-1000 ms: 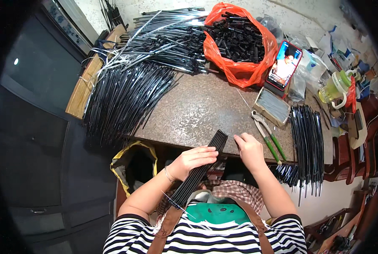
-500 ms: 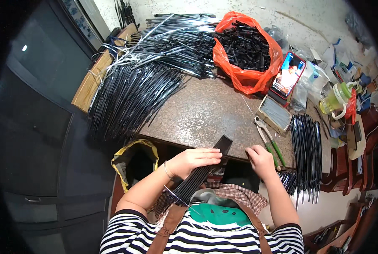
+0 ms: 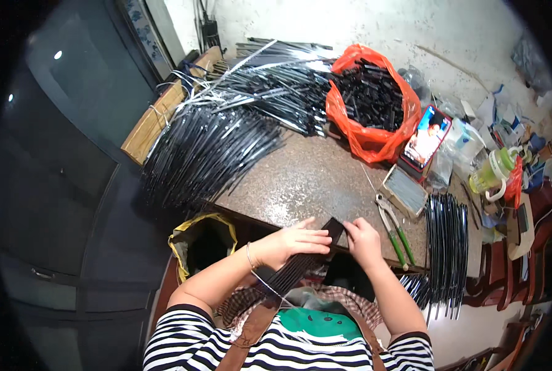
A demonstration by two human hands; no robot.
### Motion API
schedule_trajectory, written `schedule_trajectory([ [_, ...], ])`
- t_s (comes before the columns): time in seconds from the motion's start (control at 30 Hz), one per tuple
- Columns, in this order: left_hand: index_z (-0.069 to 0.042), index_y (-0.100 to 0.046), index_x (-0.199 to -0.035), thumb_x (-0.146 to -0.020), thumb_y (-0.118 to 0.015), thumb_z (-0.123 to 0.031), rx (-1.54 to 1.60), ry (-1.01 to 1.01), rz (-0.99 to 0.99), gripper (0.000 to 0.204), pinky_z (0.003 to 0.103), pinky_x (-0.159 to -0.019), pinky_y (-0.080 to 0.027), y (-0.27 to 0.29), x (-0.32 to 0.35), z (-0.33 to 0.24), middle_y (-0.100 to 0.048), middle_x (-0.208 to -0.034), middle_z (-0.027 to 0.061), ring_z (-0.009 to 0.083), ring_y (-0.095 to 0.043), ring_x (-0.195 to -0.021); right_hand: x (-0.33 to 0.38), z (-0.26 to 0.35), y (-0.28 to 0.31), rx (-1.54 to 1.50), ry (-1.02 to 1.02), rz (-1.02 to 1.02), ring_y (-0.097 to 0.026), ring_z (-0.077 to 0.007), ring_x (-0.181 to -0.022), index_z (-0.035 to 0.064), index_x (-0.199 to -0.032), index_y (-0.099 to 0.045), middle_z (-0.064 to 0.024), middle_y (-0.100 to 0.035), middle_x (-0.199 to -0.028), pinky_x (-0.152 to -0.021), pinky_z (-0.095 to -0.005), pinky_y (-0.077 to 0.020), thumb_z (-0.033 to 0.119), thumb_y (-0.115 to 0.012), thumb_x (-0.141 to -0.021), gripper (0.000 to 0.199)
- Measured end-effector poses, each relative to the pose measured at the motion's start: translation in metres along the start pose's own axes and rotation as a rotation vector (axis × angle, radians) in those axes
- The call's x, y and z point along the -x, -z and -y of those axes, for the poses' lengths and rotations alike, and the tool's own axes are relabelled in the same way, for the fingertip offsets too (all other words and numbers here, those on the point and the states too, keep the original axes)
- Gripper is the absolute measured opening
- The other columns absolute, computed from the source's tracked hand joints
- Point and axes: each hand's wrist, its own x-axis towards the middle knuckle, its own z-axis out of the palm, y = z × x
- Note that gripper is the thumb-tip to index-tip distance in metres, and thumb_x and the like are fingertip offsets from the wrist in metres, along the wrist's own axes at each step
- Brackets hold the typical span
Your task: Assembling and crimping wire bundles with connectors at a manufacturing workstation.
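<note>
My left hand (image 3: 296,242) lies across a flat row of thin black strips (image 3: 302,272) and grips it, fingers stretched over the top and the thumb side hidden. The row slants from my lap up to the table's near edge. At its upper end my right hand (image 3: 364,240) is closed in a pinch, fingertips touching or very near the strip ends. Whatever lies between those fingertips is too small to make out. Right of that hand, pliers with green handles (image 3: 394,234) rest on the table beside a small open box of thin grey pins (image 3: 406,190).
A red plastic bag of short black pieces (image 3: 375,127) stands at the back, next to a propped phone (image 3: 425,137). Long black rods (image 3: 214,154) are heaped at the left, others (image 3: 447,247) at the right. A yellow-rimmed bag (image 3: 202,247) hangs below the table edge.
My right hand has moved left, from beside the pliers to the upper end of the black strips. My left hand still grips the row. The whole view has shifted slightly.
</note>
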Motion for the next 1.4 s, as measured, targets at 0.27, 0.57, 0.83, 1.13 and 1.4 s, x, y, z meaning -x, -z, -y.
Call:
schedule_trajectory([
  [0.27, 0.000, -0.049, -0.081, -0.075, -0.047, -0.009, 1.081, 0.068, -0.521, 0.012, 0.022, -0.053, -0.037, 0.031, -0.061, -0.024, -0.050, -0.069, 0.0032, 0.0094, -0.045, -0.056, -0.038, 0.028, 0.061, -0.256, 0.276, 0.269, -0.040, -0.0309, -0.094, 0.0110, -0.105, -0.041, -0.0168, -0.042, -0.101, -0.082, -0.0362, -0.0316, 0.003, -0.057, -0.054, 0.054],
  [0.57, -0.005, -0.056, -0.081, -0.065, -0.057, -0.021, 0.392, 0.044, -0.329, 0.023, 0.029, -0.057, -0.042, 0.062, -0.115, 0.046, -0.055, -0.069, 0.0083, 0.0202, -0.053, -0.064, -0.064, 0.067, 0.107, -1.143, 0.210, -0.624, -0.040, -0.0143, -0.040, -0.0007, -0.081, -0.039, -0.0080, -0.041, -0.052, -0.036, -0.0223, -0.0347, 0.034, -0.040, -0.077, 0.035],
  [0.83, -0.009, -0.052, -0.070, -0.063, -0.043, -0.015, -1.028, 0.417, -0.332, 0.013, 0.031, -0.062, -0.036, 0.077, -0.077, 0.157, -0.045, -0.072, 0.0040, 0.0199, -0.044, -0.073, -0.060, 0.054, 0.100, -1.048, 0.200, -0.476, -0.042, -0.0134, -0.039, 0.0003, -0.090, -0.035, -0.0099, -0.045, -0.053, -0.036, -0.0211, -0.0354, 0.036, -0.038, -0.078, 0.038],
  [1.13, -0.001, -0.035, -0.102, -0.073, -0.043, -0.002, -0.335, -0.362, -1.037, 0.030, 0.023, -0.053, -0.043, 0.104, -0.113, 0.008, -0.052, -0.075, 0.0144, 0.0155, -0.051, -0.055, -0.087, 0.060, 0.094, -1.014, 0.147, -0.728, -0.047, -0.0116, -0.047, -0.0005, -0.092, -0.039, -0.0081, -0.049, -0.065, -0.039, -0.0207, -0.0388, 0.018, -0.039, -0.080, 0.022],
  [1.4, -0.006, -0.034, -0.109, -0.076, -0.044, -0.006, 1.163, -0.236, -0.889, 0.035, 0.015, -0.039, -0.026, 0.093, -0.101, -0.065, -0.048, -0.072, 0.0103, 0.0052, -0.033, -0.044, -0.055, 0.073, 0.093, -1.096, 0.165, -0.629, -0.047, -0.0108, -0.046, -0.0050, -0.100, -0.039, -0.0080, -0.051, -0.065, -0.041, -0.0196, -0.0398, 0.019, -0.040, -0.079, 0.032],
])
